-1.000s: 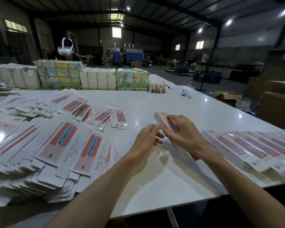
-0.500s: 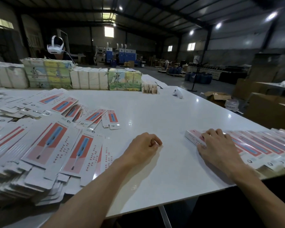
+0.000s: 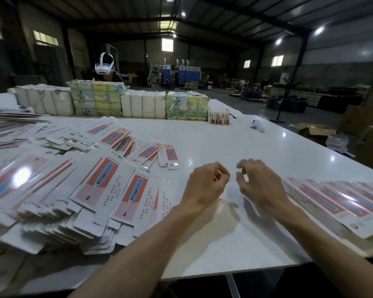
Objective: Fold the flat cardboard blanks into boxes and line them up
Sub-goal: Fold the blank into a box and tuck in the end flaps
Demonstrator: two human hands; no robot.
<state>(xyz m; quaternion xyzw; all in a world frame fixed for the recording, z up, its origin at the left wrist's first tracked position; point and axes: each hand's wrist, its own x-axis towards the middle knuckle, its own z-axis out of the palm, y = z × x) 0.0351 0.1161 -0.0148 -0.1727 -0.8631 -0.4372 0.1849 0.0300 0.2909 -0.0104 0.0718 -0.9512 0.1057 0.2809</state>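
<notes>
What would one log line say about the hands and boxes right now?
left hand: curled, empty | right hand: loose, empty | flat blanks: piled left | folded boxes: lined up right

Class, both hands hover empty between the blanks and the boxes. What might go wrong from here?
1. The blanks lie in a loose, overlapping heap near the table's front edge; pulling one with the left hand may drag others off.
2. The boxes' near ends sit close to that edge; the right hand could knock the row askew.
</notes>
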